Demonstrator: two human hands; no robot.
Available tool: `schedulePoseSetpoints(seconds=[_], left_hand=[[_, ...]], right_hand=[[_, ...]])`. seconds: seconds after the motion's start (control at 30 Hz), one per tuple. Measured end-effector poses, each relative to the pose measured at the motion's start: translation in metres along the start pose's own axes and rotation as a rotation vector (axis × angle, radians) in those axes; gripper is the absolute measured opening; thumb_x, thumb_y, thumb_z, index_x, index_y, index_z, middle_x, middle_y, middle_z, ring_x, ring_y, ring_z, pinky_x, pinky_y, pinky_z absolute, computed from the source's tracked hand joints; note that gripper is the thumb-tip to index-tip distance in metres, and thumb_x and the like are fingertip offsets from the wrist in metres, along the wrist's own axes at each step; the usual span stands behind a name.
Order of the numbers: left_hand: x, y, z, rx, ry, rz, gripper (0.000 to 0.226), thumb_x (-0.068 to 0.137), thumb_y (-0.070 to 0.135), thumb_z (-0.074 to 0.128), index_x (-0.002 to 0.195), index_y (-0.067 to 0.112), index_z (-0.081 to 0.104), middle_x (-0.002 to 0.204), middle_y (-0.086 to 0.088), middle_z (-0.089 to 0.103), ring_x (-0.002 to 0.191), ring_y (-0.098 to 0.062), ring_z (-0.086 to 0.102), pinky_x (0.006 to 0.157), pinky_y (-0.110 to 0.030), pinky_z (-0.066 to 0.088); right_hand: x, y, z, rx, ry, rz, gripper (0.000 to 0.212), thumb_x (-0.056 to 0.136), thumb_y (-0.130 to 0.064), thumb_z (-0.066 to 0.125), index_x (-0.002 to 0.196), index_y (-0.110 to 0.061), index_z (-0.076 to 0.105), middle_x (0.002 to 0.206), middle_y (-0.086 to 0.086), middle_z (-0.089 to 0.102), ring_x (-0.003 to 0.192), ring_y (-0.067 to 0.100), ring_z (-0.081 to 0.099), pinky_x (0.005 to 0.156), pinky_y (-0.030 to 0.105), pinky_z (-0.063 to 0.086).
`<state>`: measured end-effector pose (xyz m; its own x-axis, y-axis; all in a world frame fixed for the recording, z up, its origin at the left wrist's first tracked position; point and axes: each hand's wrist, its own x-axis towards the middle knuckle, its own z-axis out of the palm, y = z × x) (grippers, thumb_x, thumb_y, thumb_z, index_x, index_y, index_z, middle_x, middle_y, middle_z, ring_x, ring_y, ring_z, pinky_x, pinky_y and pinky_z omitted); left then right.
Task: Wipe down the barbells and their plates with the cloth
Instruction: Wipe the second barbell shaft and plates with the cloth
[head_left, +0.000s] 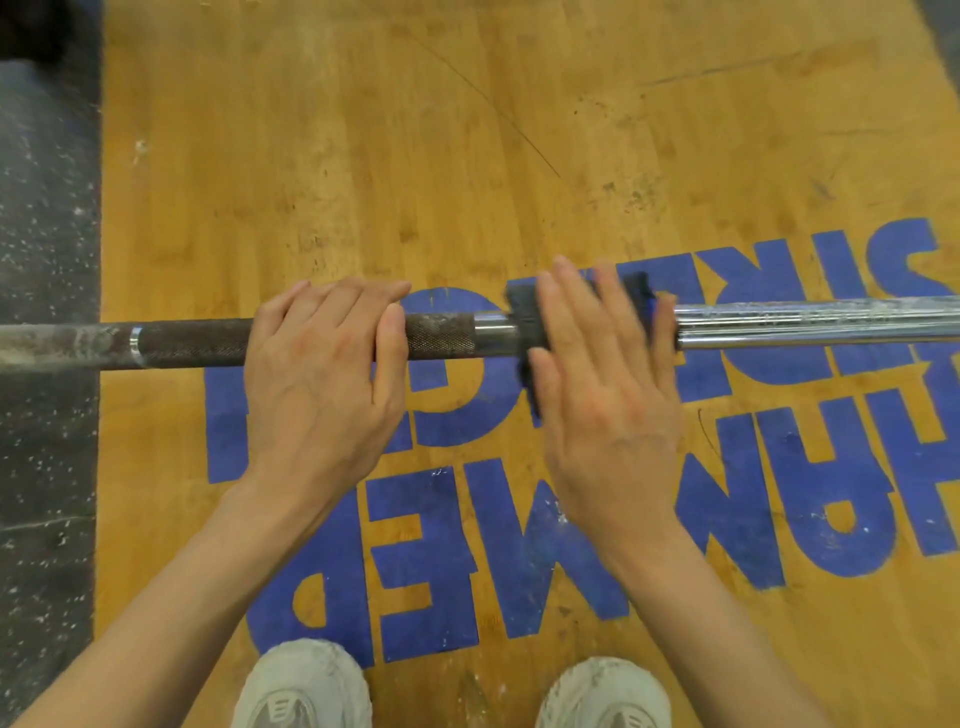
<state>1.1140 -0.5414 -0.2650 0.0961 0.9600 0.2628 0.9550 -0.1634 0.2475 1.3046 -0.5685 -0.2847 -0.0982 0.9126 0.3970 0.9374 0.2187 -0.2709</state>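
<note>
With the left hand (322, 364) curling its fingers over the long steel barbell (779, 325) lying across the yellow wooden floor (467, 156), the flat, straight-fingered right hand (608, 374) is pressing the dark cloth (524, 312) unwrapped, so it is risking slipping off.

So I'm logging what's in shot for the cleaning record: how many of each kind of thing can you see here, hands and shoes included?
Barbells: 1
Cloths: 1, dark, under the right hand
Hands: 2, left hand and right hand
Shoes: 2, left shoe and right shoe
Weight plates: 0 in view
Total: 6
</note>
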Motion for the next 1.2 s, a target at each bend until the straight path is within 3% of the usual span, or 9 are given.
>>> schedulePoseSetpoints(seconds=[0.1,0.27,0.37,0.47,0.6,0.77,0.93,1.1,1.2], left_hand=[[0.003,0.002,0.003,0.001,0.014,-0.004,0.045,0.107,0.027,0.026,0.115,0.019,0.070,0.110,0.004,0.072,0.103,-0.020,0.061,0.106,-0.037,0.033],[0.009,-0.004,0.002,0.027,0.018,0.015,0.046,0.108,0.031,0.027,0.116,0.019,0.071,0.111,0.004,0.072,0.102,-0.021,0.063,0.104,-0.036,0.034],[0.011,-0.003,0.005,0.007,0.039,0.012,0.042,0.107,0.029,0.031,0.114,0.018,0.071,0.109,0.003,0.073,0.101,-0.021,0.063,0.104,-0.036,0.034],[0.012,-0.003,0.008,0.002,0.054,-0.002,0.043,0.108,0.029,0.029,0.130,0.018,0.065,0.125,0.003,0.068,0.125,-0.022,0.057,0.113,-0.039,0.026],[0.002,0.000,0.009,-0.032,0.037,0.110,0.049,0.109,0.027,0.026,0.152,0.012,0.042,0.159,-0.001,0.038,0.152,-0.026,0.023,0.123,-0.040,0.008],[-0.003,0.008,0.014,-0.022,0.016,0.125,0.051,0.108,0.033,0.020,0.152,0.018,0.042,0.160,0.003,0.037,0.151,-0.021,0.027,0.122,-0.037,0.010],[-0.002,0.006,0.014,-0.008,0.014,0.121,0.050,0.108,0.031,0.022,0.152,0.020,0.043,0.159,0.005,0.039,0.149,-0.020,0.030,0.121,-0.035,0.013],[0.002,0.010,0.016,-0.010,0.012,0.102,0.050,0.108,0.032,0.020,0.149,0.022,0.047,0.156,0.007,0.043,0.146,-0.019,0.036,0.119,-0.034,0.015],[0.005,0.008,0.016,-0.037,0.017,0.091,0.048,0.108,0.029,0.024,0.147,0.021,0.050,0.154,0.007,0.046,0.145,-0.018,0.037,0.118,-0.036,0.017]], right_hand=[[0.006,-0.021,0.005,0.033,0.045,0.129,0.045,0.111,-0.024,0.029,0.147,-0.006,0.048,0.155,0.006,0.045,0.148,0.029,0.034,0.126,0.046,0.007],[0.015,-0.023,0.012,0.051,-0.014,-0.089,0.044,0.111,-0.024,0.031,0.148,-0.007,0.048,0.156,0.006,0.044,0.148,0.025,0.036,0.126,0.044,0.013],[0.004,-0.002,0.003,0.006,0.024,0.044,0.044,0.111,-0.023,0.030,0.150,-0.007,0.044,0.158,0.007,0.040,0.150,0.027,0.030,0.126,0.046,0.009],[0.014,-0.035,0.013,0.083,0.041,0.128,0.046,0.111,-0.023,0.029,0.148,-0.004,0.046,0.157,0.009,0.042,0.150,0.029,0.030,0.126,0.047,0.008],[0.016,-0.025,0.015,0.033,-0.004,-0.054,0.045,0.112,-0.024,0.028,0.151,-0.007,0.043,0.158,0.007,0.040,0.150,0.026,0.031,0.126,0.045,0.011],[0.007,-0.018,0.011,0.061,0.062,0.160,0.046,0.111,-0.023,0.028,0.151,-0.003,0.041,0.158,0.012,0.038,0.150,0.031,0.028,0.126,0.049,0.007],[0.017,-0.032,0.018,0.078,-0.001,-0.037,0.045,0.110,-0.022,0.032,0.150,-0.005,0.044,0.158,0.008,0.041,0.150,0.026,0.031,0.126,0.044,0.009],[0.009,-0.016,0.014,0.088,0.076,0.167,0.047,0.111,-0.023,0.027,0.151,-0.002,0.039,0.160,0.013,0.036,0.151,0.031,0.025,0.126,0.048,0.005],[0.015,-0.050,0.026,0.128,0.068,0.094,0.046,0.110,-0.022,0.031,0.150,-0.002,0.040,0.159,0.014,0.037,0.150,0.030,0.027,0.126,0.046,0.005]])
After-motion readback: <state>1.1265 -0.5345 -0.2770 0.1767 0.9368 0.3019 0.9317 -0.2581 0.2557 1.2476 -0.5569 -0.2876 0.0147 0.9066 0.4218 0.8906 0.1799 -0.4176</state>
